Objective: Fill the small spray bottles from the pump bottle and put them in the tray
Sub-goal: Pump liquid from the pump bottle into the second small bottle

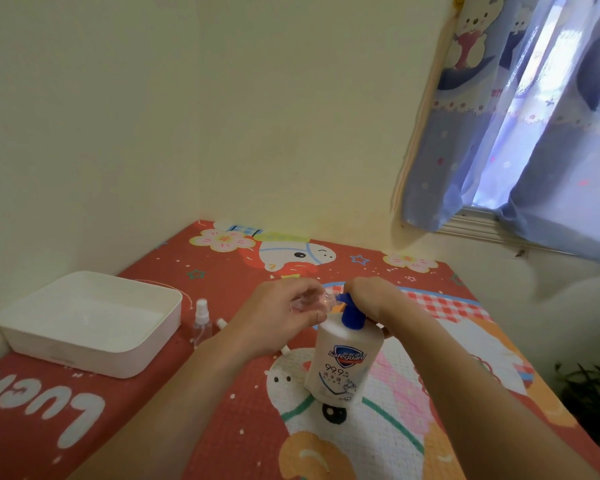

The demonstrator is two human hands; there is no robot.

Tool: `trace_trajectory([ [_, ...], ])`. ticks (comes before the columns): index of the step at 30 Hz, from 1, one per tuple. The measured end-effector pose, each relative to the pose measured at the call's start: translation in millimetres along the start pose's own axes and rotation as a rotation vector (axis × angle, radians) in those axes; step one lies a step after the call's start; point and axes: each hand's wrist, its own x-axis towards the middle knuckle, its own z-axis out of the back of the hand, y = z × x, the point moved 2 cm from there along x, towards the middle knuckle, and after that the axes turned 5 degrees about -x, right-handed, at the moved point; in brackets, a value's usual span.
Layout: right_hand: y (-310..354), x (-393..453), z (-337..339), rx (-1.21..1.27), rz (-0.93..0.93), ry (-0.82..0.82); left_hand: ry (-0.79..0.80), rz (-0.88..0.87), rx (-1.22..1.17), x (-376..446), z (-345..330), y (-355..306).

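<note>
Now left hand (284, 313) grips spray bottle (312, 301).

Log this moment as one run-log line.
left hand: holds clear spray bottle at nozzle | right hand: on Safeguard pump bottle head | white tray: empty

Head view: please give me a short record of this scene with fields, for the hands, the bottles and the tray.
left hand: grips a small clear bottle, its mouth at the pump spout
right hand: rests on the blue pump head
pump bottle: white, upright on the red printed cloth
spare spray bottle: upright, beside the tray
tray: white; no bottle seen inside
</note>
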Motion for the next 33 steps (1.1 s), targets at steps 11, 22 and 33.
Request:
trace_trajectory([
  [11,-7,-9,11,0.392,-0.178,0.155,-0.014,-0.03,0.012,-1,7,-8],
  [22,-4,-6,2,0.303,-0.099,0.044,-0.014,0.009,0.056,1,3,0],
  [33,-3,-3,0,0.137,-0.08,0.016,-0.028,-0.019,0.039,-3,0,3],
])
